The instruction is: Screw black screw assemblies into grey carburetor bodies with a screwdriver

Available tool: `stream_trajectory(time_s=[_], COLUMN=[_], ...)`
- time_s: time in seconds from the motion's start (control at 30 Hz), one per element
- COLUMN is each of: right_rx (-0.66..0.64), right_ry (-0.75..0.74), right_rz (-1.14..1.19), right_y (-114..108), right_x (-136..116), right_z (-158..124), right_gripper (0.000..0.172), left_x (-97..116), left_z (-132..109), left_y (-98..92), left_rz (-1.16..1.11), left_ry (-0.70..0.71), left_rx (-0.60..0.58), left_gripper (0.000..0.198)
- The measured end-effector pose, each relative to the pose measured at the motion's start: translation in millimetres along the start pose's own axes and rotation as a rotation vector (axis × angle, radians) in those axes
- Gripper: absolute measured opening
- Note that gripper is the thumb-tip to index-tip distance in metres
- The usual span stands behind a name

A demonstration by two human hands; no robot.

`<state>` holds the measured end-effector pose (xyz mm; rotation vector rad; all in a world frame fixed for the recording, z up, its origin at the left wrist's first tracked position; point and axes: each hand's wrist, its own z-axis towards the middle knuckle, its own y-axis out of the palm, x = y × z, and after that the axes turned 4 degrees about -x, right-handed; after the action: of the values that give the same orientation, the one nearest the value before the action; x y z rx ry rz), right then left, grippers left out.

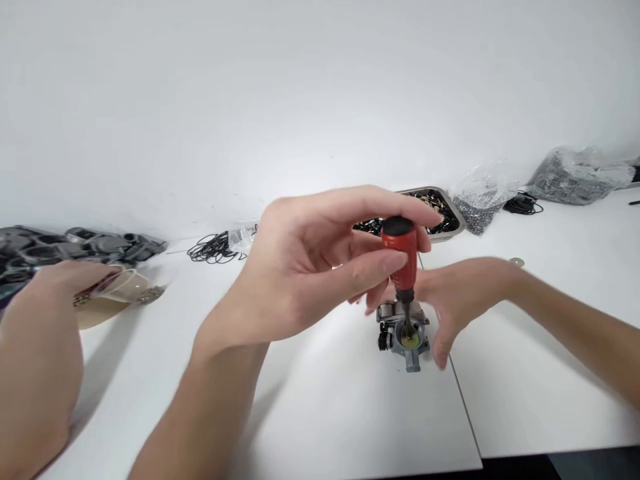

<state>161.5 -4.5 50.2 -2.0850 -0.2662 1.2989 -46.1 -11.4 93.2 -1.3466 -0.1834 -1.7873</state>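
My left hand is closed round a red screwdriver with a black end cap, held upright. Its shaft points down into the round opening of a small grey metal carburetor, where a yellowish disc shows. My right hand curves round the back and right side of the carburetor. Its thumb lies near the right edge with a narrow gap, and its other fingers are partly hidden behind the screwdriver and my left hand.
Another person's hand holds a clear plastic cup at the left, near grey parts. Behind lie black rings, a metal tray of small parts, and plastic bags. A seam runs across the white table.
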Motion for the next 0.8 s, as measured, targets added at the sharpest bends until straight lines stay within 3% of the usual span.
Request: stream_trajectory(time_s=[0.07,0.2,0.27,0.33,0.37,0.43,0.6,0.7,0.8], right_rx=[0.155,0.656,0.942,1.101,1.099,0.972,0.655,0.616,0.672], right_ry=[0.001,-0.142,-0.264,-0.355,-0.376,-0.349,-0.304,-0.303,-0.254], right_rz=[-0.021,-0.006,0.007,-0.008,-0.024,-0.059,-0.163,-0.213,-0.255], right_y=[-15.9,-35.2,-33.6,-27.9,-24.6,-19.1,-15.6,-18.0,-19.8], right_x=[-14.0,-49.1,-63.0,-71.8,-74.4,-77.1,-76.6,-75.3,-76.2], right_z=[-22.7,-59.4,-63.7,-59.4,-55.5,-47.6,-40.8,-43.6,-46.0], right_gripper=[0.060,0.022,0.006,0.004,0.004,0.007,0.021,0.025,0.026], left_x=[5.8,11.5,12.5,13.6,14.3,15.3,15.4,15.7,17.0], left_z=[1.8,10.9,15.7,18.2,18.2,15.7,3.4,-0.5,0.1], left_y=[-2.5,-3.3,-2.0,-0.2,0.6,2.0,2.3,2.3,4.7], left_rz=[-0.025,0.016,0.046,0.043,0.026,-0.015,-0.057,-0.043,-0.011], left_ry=[-0.062,-0.131,-0.159,-0.163,-0.156,-0.140,-0.123,-0.116,-0.102], left_rx=[-0.080,-0.102,-0.075,-0.069,-0.078,-0.102,-0.096,-0.105,-0.109], left_gripper=[0.023,0.016,0.023,0.041,0.049,0.060,0.062,0.060,0.063])
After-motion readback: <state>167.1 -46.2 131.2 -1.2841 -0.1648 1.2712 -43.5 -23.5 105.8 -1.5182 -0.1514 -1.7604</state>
